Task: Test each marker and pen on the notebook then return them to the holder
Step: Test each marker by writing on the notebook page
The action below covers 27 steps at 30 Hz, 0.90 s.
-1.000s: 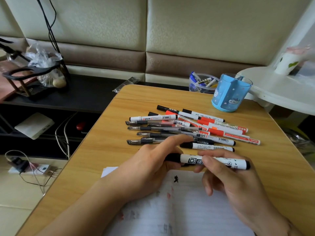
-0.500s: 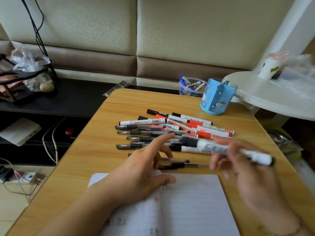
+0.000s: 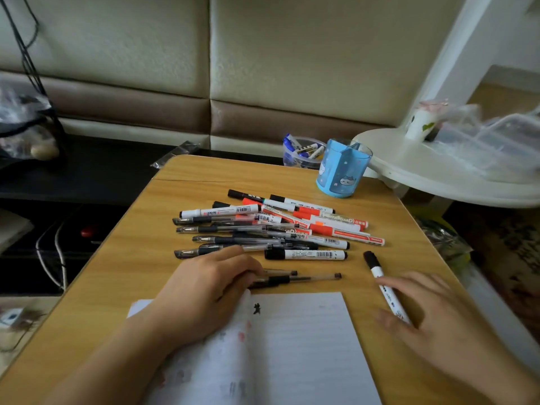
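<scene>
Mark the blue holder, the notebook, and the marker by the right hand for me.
blue holder [image 3: 340,173]: head view, on its front wall.
notebook [image 3: 301,346]: head view, on the bare lined right page.
black-capped marker [image 3: 377,270]: head view, on the white barrel just below the cap.

The light wooden table [image 3: 122,276] carries a heap of black and red markers and pens [image 3: 274,226], an open lined notebook [image 3: 292,346], a blue cat-print holder [image 3: 342,171] and 1 separate black-capped white marker [image 3: 380,279].
</scene>
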Each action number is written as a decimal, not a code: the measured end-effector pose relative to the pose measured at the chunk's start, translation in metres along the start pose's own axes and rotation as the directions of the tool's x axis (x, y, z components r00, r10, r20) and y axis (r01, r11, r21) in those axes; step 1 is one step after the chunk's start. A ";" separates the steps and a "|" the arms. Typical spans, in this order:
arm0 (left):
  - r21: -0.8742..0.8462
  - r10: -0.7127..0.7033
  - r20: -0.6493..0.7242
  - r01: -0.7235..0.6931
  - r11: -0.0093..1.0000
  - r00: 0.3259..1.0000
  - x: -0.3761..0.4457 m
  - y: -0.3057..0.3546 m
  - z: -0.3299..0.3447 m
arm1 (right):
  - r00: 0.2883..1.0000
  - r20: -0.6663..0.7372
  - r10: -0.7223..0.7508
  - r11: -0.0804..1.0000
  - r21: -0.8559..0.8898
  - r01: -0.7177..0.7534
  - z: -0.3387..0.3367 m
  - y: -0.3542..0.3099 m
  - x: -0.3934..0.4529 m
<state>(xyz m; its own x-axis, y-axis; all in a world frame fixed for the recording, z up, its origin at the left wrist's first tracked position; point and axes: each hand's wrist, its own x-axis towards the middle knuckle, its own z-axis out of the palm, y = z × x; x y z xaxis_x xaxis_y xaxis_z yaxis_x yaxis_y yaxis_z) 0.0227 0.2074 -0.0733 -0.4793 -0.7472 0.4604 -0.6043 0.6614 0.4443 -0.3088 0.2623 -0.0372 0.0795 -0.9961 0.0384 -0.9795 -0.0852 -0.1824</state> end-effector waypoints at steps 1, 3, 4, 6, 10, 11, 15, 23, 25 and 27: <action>-0.005 -0.008 0.003 0.008 1.000 1.000 0.000 0.000 0.001 | 1.000 -0.024 0.000 1.000 0.025 0.000 -0.001 0.001 0.004; 0.001 -0.016 0.005 0.016 1.000 1.000 0.000 -0.001 0.001 | 0.990 -0.133 0.039 0.987 0.159 -0.018 0.001 0.006 0.022; 0.006 -0.017 0.006 0.017 1.000 1.000 0.000 -0.001 0.002 | 0.978 -0.190 0.089 0.974 0.222 -0.046 0.002 0.010 0.036; 0.010 -0.014 0.011 0.014 1.000 1.000 0.000 -0.001 0.002 | 0.957 -0.223 0.187 0.962 0.238 -0.132 0.003 0.021 0.065; 0.009 -0.018 0.003 0.018 1.000 1.000 0.000 -0.001 0.000 | 0.959 -0.090 0.270 0.960 0.100 -0.261 0.004 0.031 0.099; 0.012 -0.017 -0.001 0.017 1.000 1.000 -0.001 -0.001 0.000 | 0.958 -0.069 0.279 0.957 0.101 -0.272 0.005 0.031 0.102; 0.041 -0.012 -0.042 0.014 0.999 0.999 -0.001 0.002 -0.001 | 0.942 -0.167 0.293 0.956 0.087 -0.281 0.003 0.032 0.099; 0.129 0.097 -0.203 -0.071 0.989 0.974 0.004 0.017 -0.009 | 0.904 -0.388 0.181 0.902 0.433 0.006 -0.041 -0.020 0.037; 0.133 0.092 -0.197 -0.066 0.989 0.976 0.005 0.022 -0.011 | 0.946 -0.313 0.088 0.848 0.522 0.094 -0.038 -0.051 0.025; 0.169 0.081 -0.200 -0.047 0.984 0.976 0.005 0.025 -0.012 | 0.959 -0.281 0.013 0.734 0.655 0.182 -0.031 -0.080 0.018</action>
<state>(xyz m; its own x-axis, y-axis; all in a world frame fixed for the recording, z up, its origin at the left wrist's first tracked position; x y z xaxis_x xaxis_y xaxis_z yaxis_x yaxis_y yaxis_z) 0.0123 0.2211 -0.0506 -0.3898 -0.6628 0.6394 -0.6800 0.6753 0.2855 -0.2348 0.2521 0.0087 0.0113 -0.9504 0.3110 -0.5833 -0.2588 -0.7699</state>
